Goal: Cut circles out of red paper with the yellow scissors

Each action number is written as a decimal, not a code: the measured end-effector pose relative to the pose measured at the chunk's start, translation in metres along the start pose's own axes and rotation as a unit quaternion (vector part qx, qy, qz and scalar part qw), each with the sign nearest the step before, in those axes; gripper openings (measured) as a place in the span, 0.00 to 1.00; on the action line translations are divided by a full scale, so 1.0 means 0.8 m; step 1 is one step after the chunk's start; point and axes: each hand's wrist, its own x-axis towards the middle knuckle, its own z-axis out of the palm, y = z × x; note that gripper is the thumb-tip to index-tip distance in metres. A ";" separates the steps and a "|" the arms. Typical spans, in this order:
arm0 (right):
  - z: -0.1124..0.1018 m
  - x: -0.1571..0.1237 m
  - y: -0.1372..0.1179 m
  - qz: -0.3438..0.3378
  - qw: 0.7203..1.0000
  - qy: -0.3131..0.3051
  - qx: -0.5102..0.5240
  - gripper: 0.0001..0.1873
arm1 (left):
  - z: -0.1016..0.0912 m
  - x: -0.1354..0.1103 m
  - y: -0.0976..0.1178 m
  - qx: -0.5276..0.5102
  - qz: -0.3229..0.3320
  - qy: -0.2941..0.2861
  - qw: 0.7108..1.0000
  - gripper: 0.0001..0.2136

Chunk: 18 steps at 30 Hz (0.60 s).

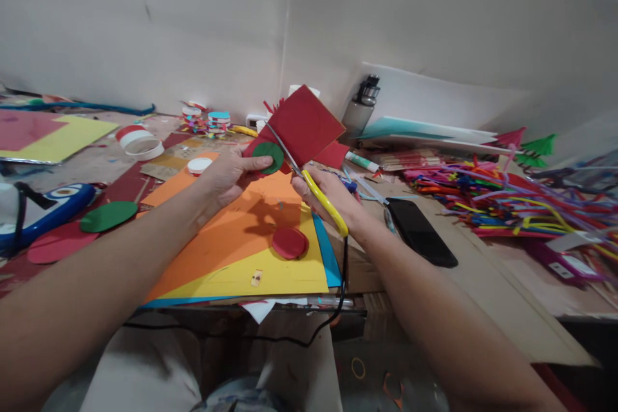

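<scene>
A red circle (290, 243) lies on the yellow sheet (284, 273), just by the near edge of the orange sheet (232, 232). Above the orange sheet, the person's left hand (226, 174) pinches a red paper (302, 125) and a small green circle (268, 156) tight together, up in the air. The right hand (328, 196) is closed around the yellow scissors (309, 183), and the blades touch the red paper. A black phone (420, 232) lies to the right of the orange sheet. Far behind the orange sheet, by the wall, stands a grey bottle (360, 109) with its cap on. What is inside cannot be seen.
</scene>
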 end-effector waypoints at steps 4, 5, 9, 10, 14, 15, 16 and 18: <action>-0.003 0.001 -0.002 -0.006 1.000 0.002 -0.001 0.21 | 0.001 -0.001 0.004 0.001 -0.006 0.005 1.000 0.12; -0.003 0.001 -0.003 -0.009 1.000 0.002 -0.003 0.22 | 0.002 -0.002 0.005 0.002 -0.009 0.009 1.000 0.12; -0.005 0.001 -0.007 -0.004 1.000 -0.008 0.003 0.23 | 0.005 -0.005 0.011 0.012 -0.015 0.011 1.000 0.12; -0.005 0.001 -0.007 -0.001 1.000 -0.012 0.007 0.22 | 0.005 -0.006 0.011 0.015 -0.017 0.011 1.000 0.12; -0.005 0.000 -0.005 -0.001 1.000 -0.018 0.015 0.21 | 0.004 -0.007 0.013 0.016 -0.024 0.015 0.999 0.12; -0.005 0.000 -0.005 -0.001 1.000 -0.019 0.017 0.21 | 0.003 -0.006 0.013 0.016 -0.026 0.014 0.999 0.12; -0.005 0.000 -0.005 0.001 1.000 -0.021 0.020 0.21 | 0.002 -0.006 0.013 0.016 -0.028 0.013 0.999 0.12; -0.005 0.000 -0.005 0.012 0.999 -0.027 0.031 0.21 | 0.000 -0.005 0.012 0.018 -0.030 0.008 0.999 0.13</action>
